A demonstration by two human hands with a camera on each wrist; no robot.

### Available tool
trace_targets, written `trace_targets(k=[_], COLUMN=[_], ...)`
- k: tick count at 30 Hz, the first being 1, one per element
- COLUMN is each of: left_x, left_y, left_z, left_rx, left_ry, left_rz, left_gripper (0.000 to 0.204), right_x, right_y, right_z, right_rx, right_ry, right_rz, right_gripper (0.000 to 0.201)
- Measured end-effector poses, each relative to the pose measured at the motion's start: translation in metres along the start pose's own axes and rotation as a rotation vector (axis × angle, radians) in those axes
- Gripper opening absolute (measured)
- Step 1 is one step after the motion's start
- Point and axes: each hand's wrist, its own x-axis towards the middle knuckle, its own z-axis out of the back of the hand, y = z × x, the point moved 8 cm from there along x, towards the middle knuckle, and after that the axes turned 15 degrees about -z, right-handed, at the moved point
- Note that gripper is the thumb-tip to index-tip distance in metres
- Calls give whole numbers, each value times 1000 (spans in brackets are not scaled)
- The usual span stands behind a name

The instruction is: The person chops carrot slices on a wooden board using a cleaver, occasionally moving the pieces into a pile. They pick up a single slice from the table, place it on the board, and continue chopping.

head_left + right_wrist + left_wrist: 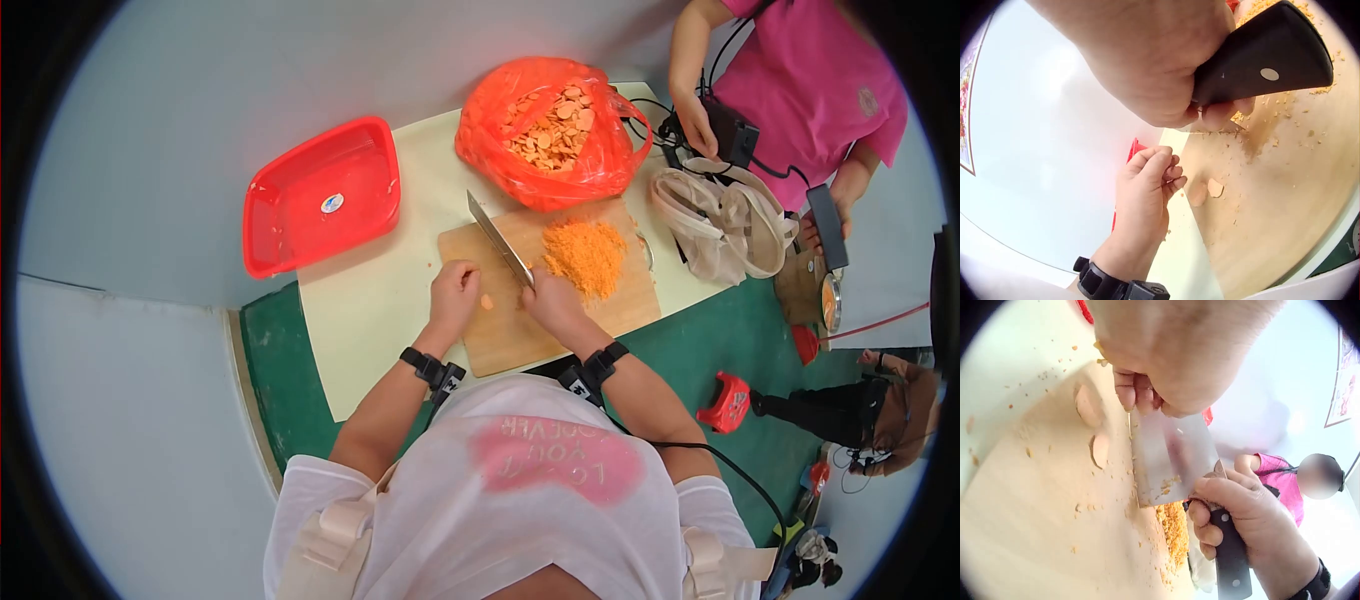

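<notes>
My right hand [550, 297] grips the black handle [1263, 62] of a cleaver [498, 238]. Its broad blade [1169, 465] stands on edge over the wooden cutting board [505, 345], with orange crumbs stuck to it. To the left of the blade, my left hand [457, 292] has its fingers curled in at the board's left edge, and nothing shows between them. Two pale orange slices lie on the board near that hand, one slice [1215, 187] nearer the blade. A heap of finely chopped orange pieces [585, 258] covers the board's right part.
Behind the board sits a red plastic bag [490, 150] full of orange slices [555, 130]. A red basin [320, 200] stands at the table's left edge. To the right lies a beige strapped bag [720, 220], beside a person in pink [815, 80] holding black devices.
</notes>
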Motion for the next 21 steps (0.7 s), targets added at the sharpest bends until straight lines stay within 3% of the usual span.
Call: trace_targets(k=[5,13,15,21], left_x=[-21,-34,-34,-39], left_y=[12,6,0,-8], left_z=[26,30,20,-4], left_rx=[41,66,114,212], left_ry=[2,56,162,383], left_rz=[45,49,-43,-42], left_gripper=[6,6,9,15], right_x=[0,9,5,3], right_y=[-3,-18,-14,-13], right_z=[0,11,14,6], right_rx=[-62,-118,-112,-133], right_ry=[15,-53,-61,-60], right_rz=[-2,-28,17,53], right_gripper=[23,20,19,20])
